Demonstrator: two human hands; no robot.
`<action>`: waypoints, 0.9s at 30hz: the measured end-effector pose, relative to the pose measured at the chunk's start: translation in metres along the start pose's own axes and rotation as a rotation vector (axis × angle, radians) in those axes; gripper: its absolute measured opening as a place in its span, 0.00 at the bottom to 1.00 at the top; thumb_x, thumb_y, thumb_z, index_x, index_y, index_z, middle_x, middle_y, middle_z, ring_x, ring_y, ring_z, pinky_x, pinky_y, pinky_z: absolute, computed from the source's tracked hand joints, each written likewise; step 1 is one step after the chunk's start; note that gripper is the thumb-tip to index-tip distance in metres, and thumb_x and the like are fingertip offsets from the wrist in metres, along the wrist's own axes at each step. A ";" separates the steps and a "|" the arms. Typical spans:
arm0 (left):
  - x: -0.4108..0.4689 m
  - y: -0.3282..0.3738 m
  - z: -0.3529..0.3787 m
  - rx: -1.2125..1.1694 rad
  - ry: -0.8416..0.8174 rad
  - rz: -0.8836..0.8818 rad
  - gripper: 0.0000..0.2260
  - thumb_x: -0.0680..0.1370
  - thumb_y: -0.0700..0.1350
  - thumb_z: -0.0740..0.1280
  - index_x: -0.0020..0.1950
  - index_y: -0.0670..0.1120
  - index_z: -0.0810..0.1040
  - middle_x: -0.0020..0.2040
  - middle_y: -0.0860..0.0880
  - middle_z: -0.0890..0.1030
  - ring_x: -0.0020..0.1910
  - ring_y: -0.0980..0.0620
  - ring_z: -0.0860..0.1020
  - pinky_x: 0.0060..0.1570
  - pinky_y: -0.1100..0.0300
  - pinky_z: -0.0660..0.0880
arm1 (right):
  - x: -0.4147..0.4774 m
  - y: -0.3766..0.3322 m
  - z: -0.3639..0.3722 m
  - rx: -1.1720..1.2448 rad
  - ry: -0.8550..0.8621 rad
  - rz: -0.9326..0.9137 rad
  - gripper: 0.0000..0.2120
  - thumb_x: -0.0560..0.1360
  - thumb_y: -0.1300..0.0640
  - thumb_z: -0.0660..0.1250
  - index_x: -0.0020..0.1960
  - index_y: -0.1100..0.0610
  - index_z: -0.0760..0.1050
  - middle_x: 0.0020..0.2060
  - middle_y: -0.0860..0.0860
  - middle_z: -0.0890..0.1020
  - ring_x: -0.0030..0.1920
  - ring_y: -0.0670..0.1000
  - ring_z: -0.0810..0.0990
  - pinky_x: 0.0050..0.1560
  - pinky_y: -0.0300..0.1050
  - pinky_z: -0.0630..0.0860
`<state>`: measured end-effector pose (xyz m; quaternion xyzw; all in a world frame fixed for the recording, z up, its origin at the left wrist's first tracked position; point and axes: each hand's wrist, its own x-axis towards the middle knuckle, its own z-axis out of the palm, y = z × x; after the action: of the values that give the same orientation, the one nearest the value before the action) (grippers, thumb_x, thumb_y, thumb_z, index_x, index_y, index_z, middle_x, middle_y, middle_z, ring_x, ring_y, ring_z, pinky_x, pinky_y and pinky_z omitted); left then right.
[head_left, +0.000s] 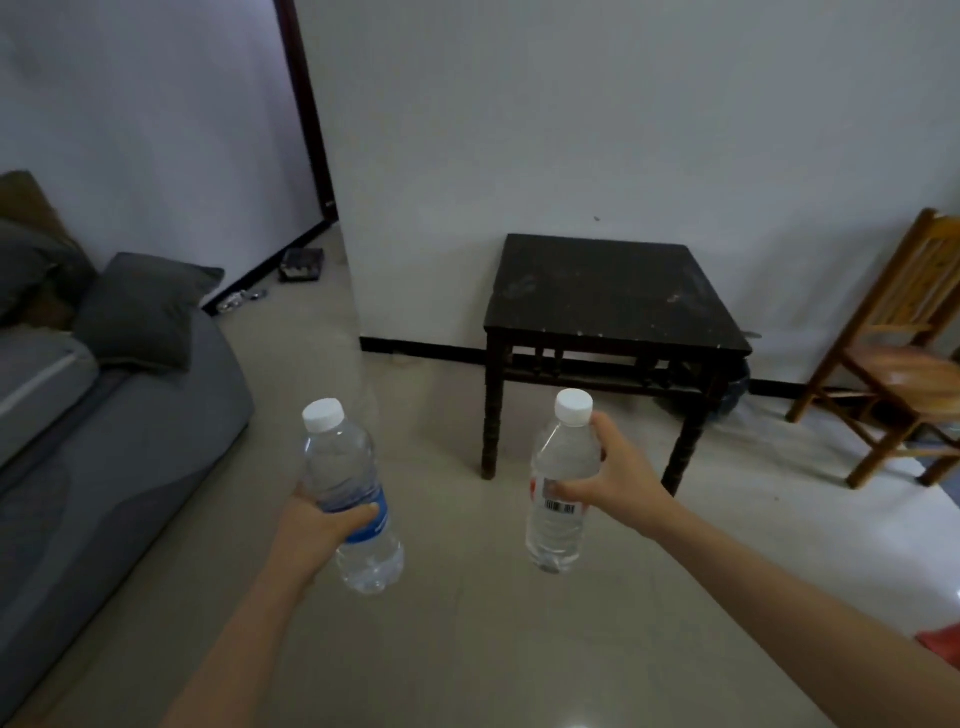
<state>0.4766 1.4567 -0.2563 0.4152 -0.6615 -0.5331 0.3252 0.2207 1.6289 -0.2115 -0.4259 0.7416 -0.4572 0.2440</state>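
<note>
From the head camera, you are holding two plastic water bottles in the air over the tiled floor (447, 634), with the dark wooden table (608, 291) ahead of you and well apart from both.

Your left hand (317, 522) is wrapping its fingers round the lower middle of the blue-banded water bottle (345, 467), with the thumb lying across the band. Your right hand (621, 478) is grasping the barcode-labelled water bottle (563, 512) from the side, thumb up near the shoulder and fingers across the label.

The right grip looks the weaker one. It is sitting high, so the full lower half is hanging below your fingers and could swing or slip out onto the tiles. The thin walls could also buckle if you squeeze harder. If you are heading for the table, setting a bottle down near its front edge could tip it off.

Both bottles are looking nearly full of clear water. The white cap (323, 414) and the other white cap (573, 406) are both sitting on, though you cannot tell from here how tightly.

A grey bed (104, 457) is lying to your left and a wooden chair (893, 364) is standing to the right.
</note>
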 end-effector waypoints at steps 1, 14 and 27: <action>0.004 -0.003 -0.003 -0.005 -0.001 -0.005 0.38 0.49 0.54 0.73 0.57 0.42 0.76 0.50 0.45 0.81 0.49 0.48 0.79 0.48 0.56 0.75 | 0.005 -0.003 0.005 -0.008 -0.011 -0.002 0.33 0.62 0.61 0.77 0.59 0.44 0.63 0.50 0.42 0.75 0.51 0.44 0.75 0.44 0.35 0.73; 0.130 0.003 -0.017 -0.045 0.037 -0.020 0.27 0.50 0.50 0.75 0.48 0.48 0.79 0.39 0.53 0.84 0.41 0.56 0.82 0.36 0.67 0.76 | 0.161 -0.028 0.049 -0.048 -0.107 -0.109 0.33 0.63 0.60 0.76 0.60 0.46 0.62 0.50 0.41 0.72 0.54 0.47 0.73 0.51 0.43 0.73; 0.261 -0.007 -0.054 -0.025 0.276 -0.047 0.23 0.55 0.46 0.75 0.50 0.47 0.77 0.43 0.50 0.82 0.42 0.54 0.80 0.38 0.63 0.74 | 0.328 -0.044 0.108 -0.027 -0.203 -0.137 0.33 0.63 0.59 0.76 0.61 0.47 0.62 0.52 0.45 0.73 0.55 0.49 0.74 0.55 0.48 0.75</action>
<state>0.4091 1.1987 -0.2546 0.4959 -0.5941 -0.4866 0.4054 0.1498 1.2885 -0.2136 -0.5230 0.6882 -0.4175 0.2803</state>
